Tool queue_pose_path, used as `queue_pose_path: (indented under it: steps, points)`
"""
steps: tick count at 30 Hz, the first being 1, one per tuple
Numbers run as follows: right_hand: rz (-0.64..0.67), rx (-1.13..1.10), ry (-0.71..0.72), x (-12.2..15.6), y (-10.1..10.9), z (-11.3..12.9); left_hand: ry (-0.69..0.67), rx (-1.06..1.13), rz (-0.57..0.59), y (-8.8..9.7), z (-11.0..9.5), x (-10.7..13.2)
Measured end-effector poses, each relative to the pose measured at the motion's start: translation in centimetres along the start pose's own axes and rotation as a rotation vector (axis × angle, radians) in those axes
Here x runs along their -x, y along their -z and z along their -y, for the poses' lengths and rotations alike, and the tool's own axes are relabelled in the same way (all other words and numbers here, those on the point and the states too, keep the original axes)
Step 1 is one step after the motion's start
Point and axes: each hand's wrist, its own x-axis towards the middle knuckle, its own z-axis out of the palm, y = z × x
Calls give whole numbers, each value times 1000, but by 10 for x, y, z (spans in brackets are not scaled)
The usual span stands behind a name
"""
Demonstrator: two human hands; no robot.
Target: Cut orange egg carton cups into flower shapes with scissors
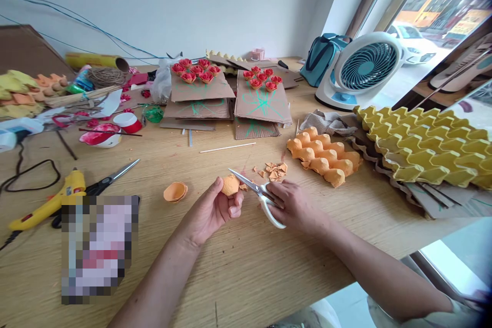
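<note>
Between the thumb and fingers of my left hand (215, 210) is an orange egg-carton cup (230, 185), its rounded bottom facing up. My right hand (294, 206) grips white-handled scissors (265, 196) by the loops. Their blades point left and reach the right edge of the cup. Orange carton scraps (274, 170) lie just beyond the scissors. Left of my left hand, a cut orange cup (175, 192) rests on the table with its hollow upward. An orange piece of egg carton (325, 154) with several bumps sits to the right.
Yellow egg trays (426, 143) are stacked at right, near a white fan (367, 69). Cardboard sheets (263, 105) bearing red paper flowers (196, 69) stand behind. At left lie a yellow glue gun (49, 202), black-handled scissors (111, 178) and a bowl with pink paint (100, 135).
</note>
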Motion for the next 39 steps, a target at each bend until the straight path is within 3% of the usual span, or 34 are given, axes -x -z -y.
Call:
queue_pose_path:
  steps: [4, 12, 22, 27, 32, 34, 36, 39]
  points:
    - [57, -160, -84, 0, 0, 3, 11, -16, -23, 2, 0, -1]
    - [-81, 141, 77, -4, 3, 0, 23, -55, -25, 1, 4, -2]
    - [-160, 281, 137, -3, 6, -4, 95, -119, -125, -2, 5, -1]
    - [-19, 19, 58, -2, 8, 3, 76, -140, -142, -1, 4, 0]
    - [281, -683, -242, -4, 9, 10, 45, -201, -151, 2, 3, 0]
    - [305, -832, -277, -5, 10, 11, 31, -209, -149, 3, 3, 0]
    - [256, -758, -273, -5, 12, 10, 15, -212, -141, 3, 3, 0]
    - [144, -463, -226, -5, 12, 9, -35, -234, -133, 3, 3, 1]
